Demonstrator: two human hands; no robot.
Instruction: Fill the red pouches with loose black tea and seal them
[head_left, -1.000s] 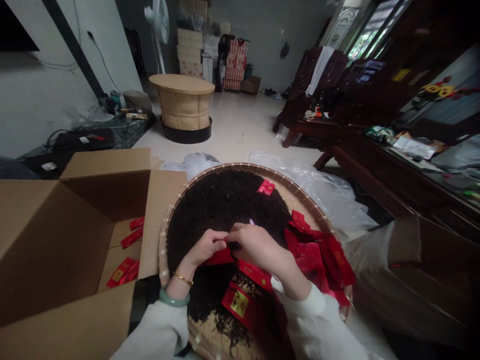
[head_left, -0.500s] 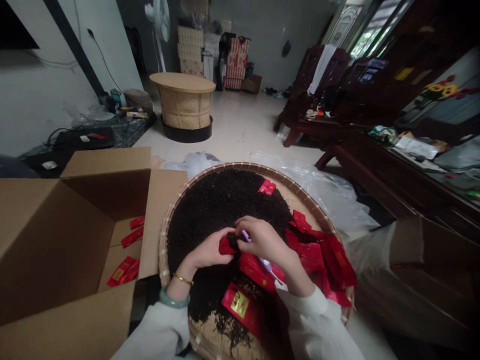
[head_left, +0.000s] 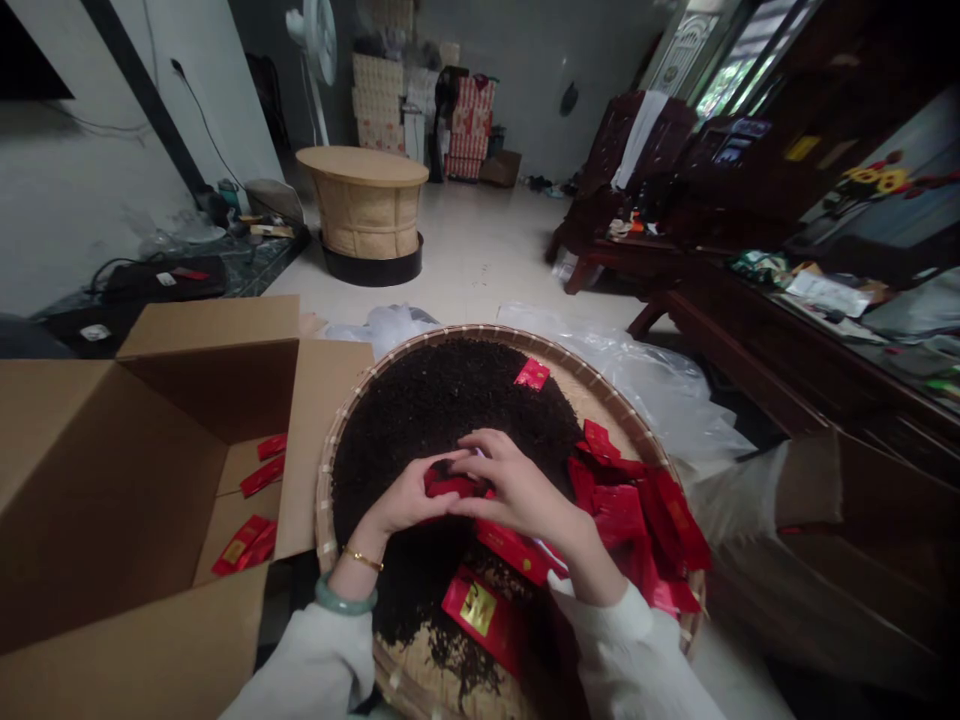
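My left hand [head_left: 409,497] is closed round a small red packet [head_left: 444,482], held over the dark loose tea leaves [head_left: 450,390]. My right hand [head_left: 517,485] curves over the packet from the right, its fingertips at the packet's top and side. A slim purple-and-white tool [head_left: 551,549] runs under the right palm; most of it is hidden and its kind is unclear. The leaves are spread in a round woven bamboo tray [head_left: 325,500]. A red packet with a gold label [head_left: 478,608] lies below my hands. Several more red packets [head_left: 622,515] are heaped at right.
An open cardboard box [head_left: 97,500] with several red packets [head_left: 244,545] inside stands at left. One small red packet [head_left: 532,374] rests on the leaves. Clear plastic sheeting [head_left: 645,380] lies beyond the tray. A dark wooden table [head_left: 739,340] stands at right.
My right fingers have spread and come down over the packet, meeting the left hand. The packet has shifted slightly left and up, and the purple tool is now mostly hidden.
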